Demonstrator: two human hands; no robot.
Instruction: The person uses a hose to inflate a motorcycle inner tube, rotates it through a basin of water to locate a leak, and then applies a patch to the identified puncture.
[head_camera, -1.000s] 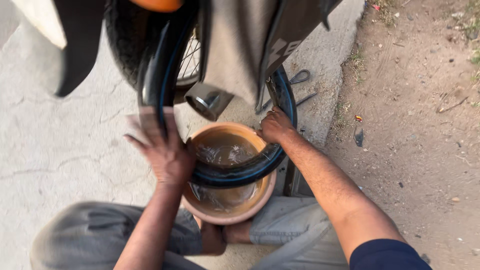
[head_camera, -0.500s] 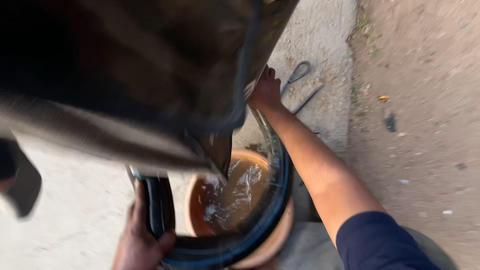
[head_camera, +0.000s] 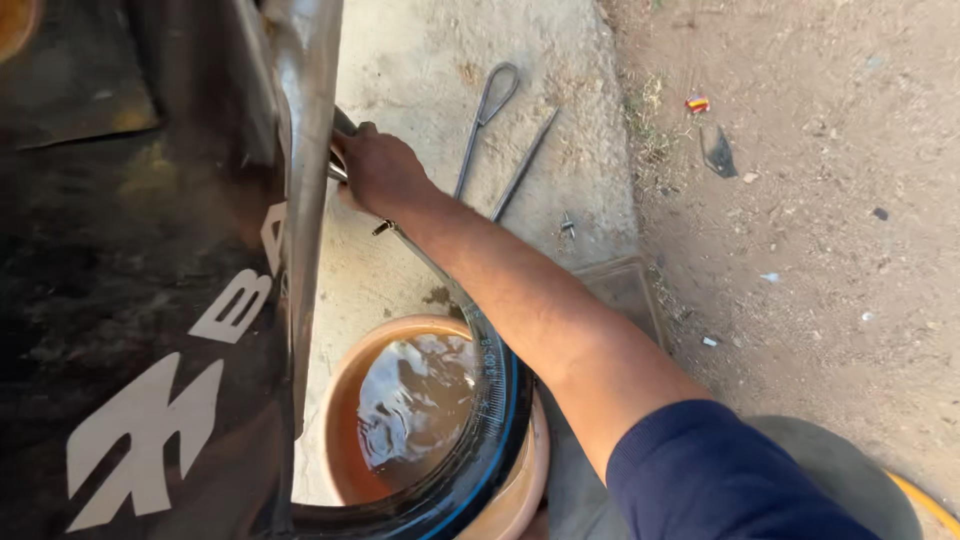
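Observation:
My right hand (head_camera: 378, 170) reaches forward and is closed around a black rubber inner tube (head_camera: 492, 400) right beside the edge of a black motorcycle panel (head_camera: 150, 300). The tube runs from my hand back under my forearm and dips into an orange tub (head_camera: 340, 400) filled with rippling water. A small brass valve (head_camera: 382, 228) sticks out of the tube just below my wrist. My left hand is hidden behind the motorcycle panel.
Two long metal tyre levers (head_camera: 490, 110) lie on the concrete beyond my hand. A flat square tray (head_camera: 625, 290) sits at the concrete's edge. Bare dirt (head_camera: 820, 200) lies to the right, and a yellow hose (head_camera: 925, 500) shows at the bottom right corner.
My right hand has slid farther along the tube, away from the tub. My left hand, earlier on the tube's left side, has gone out of sight behind the motorcycle panel.

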